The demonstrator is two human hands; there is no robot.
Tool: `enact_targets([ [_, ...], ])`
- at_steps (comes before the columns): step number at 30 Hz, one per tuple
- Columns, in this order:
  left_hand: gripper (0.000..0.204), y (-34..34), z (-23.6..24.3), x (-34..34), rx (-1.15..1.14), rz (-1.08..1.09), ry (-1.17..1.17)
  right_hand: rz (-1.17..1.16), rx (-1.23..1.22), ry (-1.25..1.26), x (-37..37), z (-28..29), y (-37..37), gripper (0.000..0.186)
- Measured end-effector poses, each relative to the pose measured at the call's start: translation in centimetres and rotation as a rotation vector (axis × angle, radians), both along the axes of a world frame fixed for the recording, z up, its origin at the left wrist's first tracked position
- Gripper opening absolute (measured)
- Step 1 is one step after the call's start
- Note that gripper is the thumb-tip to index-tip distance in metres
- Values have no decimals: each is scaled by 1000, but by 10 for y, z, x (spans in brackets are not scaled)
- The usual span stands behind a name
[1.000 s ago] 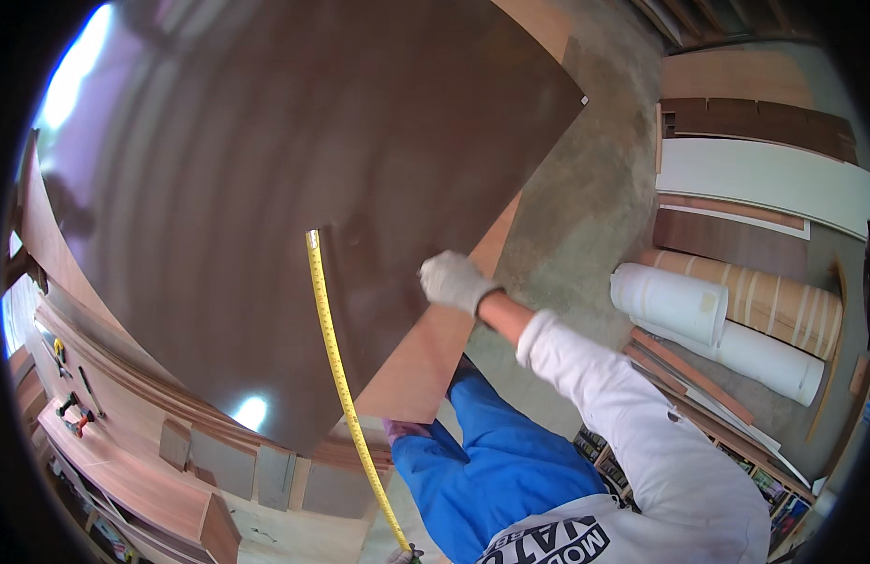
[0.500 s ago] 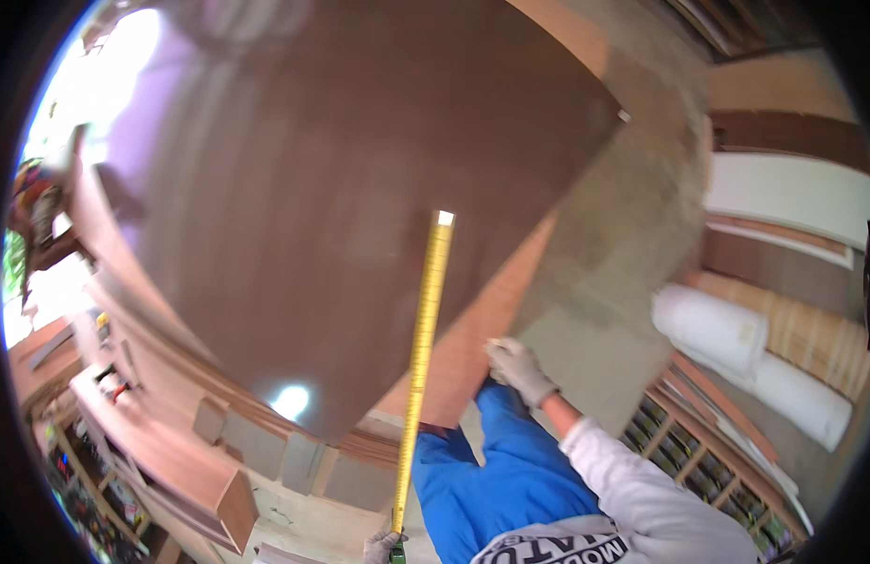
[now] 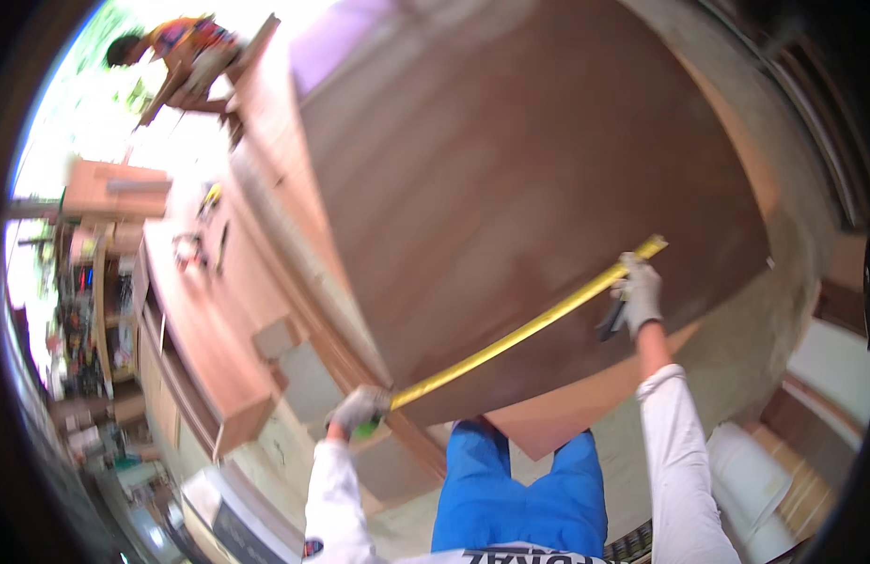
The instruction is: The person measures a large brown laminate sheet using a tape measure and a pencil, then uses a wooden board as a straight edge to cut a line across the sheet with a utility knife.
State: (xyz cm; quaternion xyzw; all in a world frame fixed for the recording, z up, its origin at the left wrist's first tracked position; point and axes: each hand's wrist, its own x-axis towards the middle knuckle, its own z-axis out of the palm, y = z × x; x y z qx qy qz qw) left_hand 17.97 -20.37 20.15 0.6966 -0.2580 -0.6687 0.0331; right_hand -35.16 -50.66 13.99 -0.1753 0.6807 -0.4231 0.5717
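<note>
Seemingly held near both ends for straightness, the long yellow tape-measure blade (image 3: 505,345) runs across the large dark-brown flat board (image 3: 548,160), the grey-white-gloved left hand (image 3: 360,408) in a closed grip around its green case (image 3: 365,430), the similarly gloved right hand (image 3: 642,293) pinching the blade beside a blurred dark object (image 3: 610,321).

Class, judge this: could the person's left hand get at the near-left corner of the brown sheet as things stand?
Probably yes: the left hand is beside that corner of the brown sheet, with no barrier visible between. It grips the yellow tape measure, though, so its grasp may be limited.
</note>
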Motion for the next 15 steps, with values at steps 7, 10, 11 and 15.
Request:
enact_targets([
  [7, 26, -99, -54, 97, -148, -197, -71, -11, 68, 72, 24, -41, -28, 17],
  [10, 26, -131, -72, 150, -92, -138, -133, -5, 58, 45, 58, -48, -44, 18],
  [11, 26, -149, -71, 144, -129, -295, -185, 51, 36, 35, 62, -45, -48, 20],
  [15, 18, -114, -85, 186, -338, -811, -146, 71, 90, 27, 97, -51, -16, 22],
])
